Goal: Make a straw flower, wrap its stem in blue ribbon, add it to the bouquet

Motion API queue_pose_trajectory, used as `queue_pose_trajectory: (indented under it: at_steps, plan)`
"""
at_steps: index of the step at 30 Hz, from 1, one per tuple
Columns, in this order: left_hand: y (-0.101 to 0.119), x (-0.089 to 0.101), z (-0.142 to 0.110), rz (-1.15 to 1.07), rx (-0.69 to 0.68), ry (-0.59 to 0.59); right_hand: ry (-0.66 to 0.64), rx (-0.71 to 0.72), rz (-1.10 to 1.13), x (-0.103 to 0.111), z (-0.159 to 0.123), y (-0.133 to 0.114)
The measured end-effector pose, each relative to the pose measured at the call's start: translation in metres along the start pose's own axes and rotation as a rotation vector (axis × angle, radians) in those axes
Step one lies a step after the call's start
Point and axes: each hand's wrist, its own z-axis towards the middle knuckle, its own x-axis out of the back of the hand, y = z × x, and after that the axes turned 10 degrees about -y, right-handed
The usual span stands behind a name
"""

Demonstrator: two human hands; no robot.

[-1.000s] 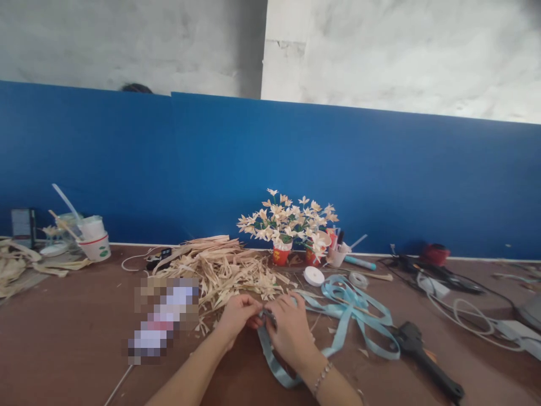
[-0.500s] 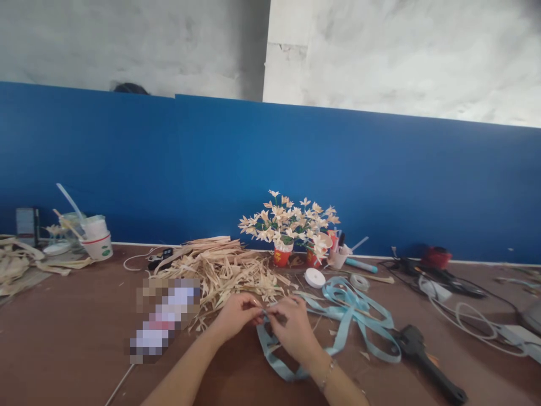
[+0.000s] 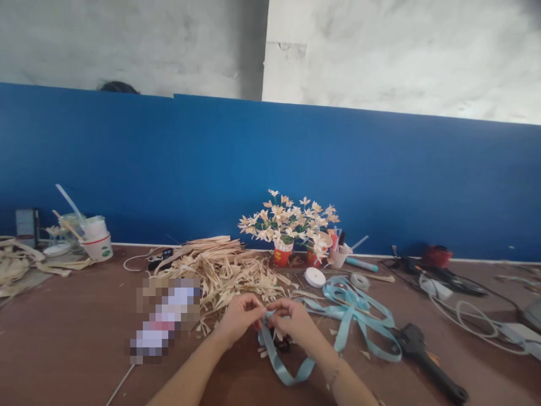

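A light blue ribbon (image 3: 284, 369) runs down from between my fingers, loops on the table and joins a loose tangle to the right. My left hand (image 3: 240, 320) pinches it near its upper end, thumb and index finger together. Facing it, my right hand (image 3: 291, 322) has its fingertips closed on the same ribbon, almost touching the left ones. A small dark object (image 3: 282, 343) shows beneath the right hand, its kind unclear. Just beyond my hands lies a heap of dry pale husk strips (image 3: 228, 270).
Pale handmade flowers (image 3: 291, 220) stand in red cups at the back. A white spool (image 3: 315, 277) sits before them. On the right are a black-handled tool (image 3: 431, 361) and white cables (image 3: 473, 321); on the left, a white cup (image 3: 97, 247). A blue partition (image 3: 211, 158) rises behind.
My right hand has shifted slightly and its fingers have turned, uncovering the dark object below. The hanging ribbon loop has moved a little to the right.
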Motion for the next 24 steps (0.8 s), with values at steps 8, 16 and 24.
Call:
queue_pose_trajectory:
  at_steps: [8, 16, 24]
  plan:
    - [-0.010, -0.004, 0.006, 0.019, 0.076, 0.116, 0.415, 0.421, -0.928, -0.018, -0.009, 0.000]
    - [-0.009, 0.000, 0.007, -0.018, 0.125, 0.068, 0.447, 0.456, -0.897, -0.011, -0.009, -0.001]
    - [-0.004, 0.006, 0.006, 0.061, 0.108, 0.046, 0.342, 0.436, -0.765, -0.008, -0.008, -0.004]
